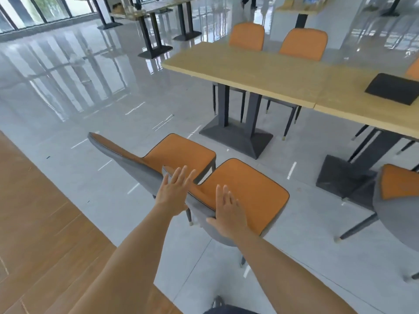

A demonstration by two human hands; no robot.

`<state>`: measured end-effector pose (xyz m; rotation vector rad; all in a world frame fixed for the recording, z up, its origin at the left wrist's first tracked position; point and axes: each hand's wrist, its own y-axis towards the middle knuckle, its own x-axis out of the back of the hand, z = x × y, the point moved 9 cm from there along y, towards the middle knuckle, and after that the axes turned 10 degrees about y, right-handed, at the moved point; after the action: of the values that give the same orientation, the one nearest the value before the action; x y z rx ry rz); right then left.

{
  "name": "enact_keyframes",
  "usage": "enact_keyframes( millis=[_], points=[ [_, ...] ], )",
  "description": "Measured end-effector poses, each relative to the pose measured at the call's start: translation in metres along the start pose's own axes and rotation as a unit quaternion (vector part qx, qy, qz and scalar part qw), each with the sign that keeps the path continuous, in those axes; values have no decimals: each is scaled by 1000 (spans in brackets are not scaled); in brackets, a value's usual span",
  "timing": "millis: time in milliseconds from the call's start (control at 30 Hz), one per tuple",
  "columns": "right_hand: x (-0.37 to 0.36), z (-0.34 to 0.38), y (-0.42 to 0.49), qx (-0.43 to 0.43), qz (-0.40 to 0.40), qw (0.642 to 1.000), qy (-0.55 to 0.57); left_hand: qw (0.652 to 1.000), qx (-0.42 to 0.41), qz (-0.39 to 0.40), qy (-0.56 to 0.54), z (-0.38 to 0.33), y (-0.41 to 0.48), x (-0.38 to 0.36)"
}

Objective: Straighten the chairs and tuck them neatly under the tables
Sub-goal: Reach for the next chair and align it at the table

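Here the fingers (181, 175) of both hands are spread apart, clamped on nothing, over the backrest of the nearer orange chair (244, 189), standing well clear of the desk (249, 69). The backrest should be gripped evenly at both ends and pushed straight in.

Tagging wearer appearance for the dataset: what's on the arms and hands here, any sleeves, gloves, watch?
Both forearms are bare as far as the frame shows: no sleeves. The left hand and right hand have no gloves, and no watch, bands or rings are visible.
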<state>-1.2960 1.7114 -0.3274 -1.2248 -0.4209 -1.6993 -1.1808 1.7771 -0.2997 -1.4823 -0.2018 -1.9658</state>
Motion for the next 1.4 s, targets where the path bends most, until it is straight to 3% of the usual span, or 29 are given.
enact_keyframes(
  millis=[200, 433, 567, 767, 1067, 1400],
  points=[
    [-15, -2, 19, -38, 28, 999, 16, 996, -78, 29, 40, 8, 45, -25],
    [-20, -6, 24, -112, 47, 992, 20, 971, -226, 24, 78, 2, 73, -35],
    [-19, -3, 23, -180, 7, 983, 21, 965, -251, 33, 61, 20, 91, -44],
    [-16, -4, 20, -267, -42, 962, 25, 949, -315, -14, 2, 17, 102, -40],
    [0, -23, 36, -291, -88, 952, 12, 937, -349, -11, 14, 4, 128, -26],
    [57, -116, 68, -308, -104, 946, 1, 932, -362, -17, -2, -67, 195, 17]
  ],
)
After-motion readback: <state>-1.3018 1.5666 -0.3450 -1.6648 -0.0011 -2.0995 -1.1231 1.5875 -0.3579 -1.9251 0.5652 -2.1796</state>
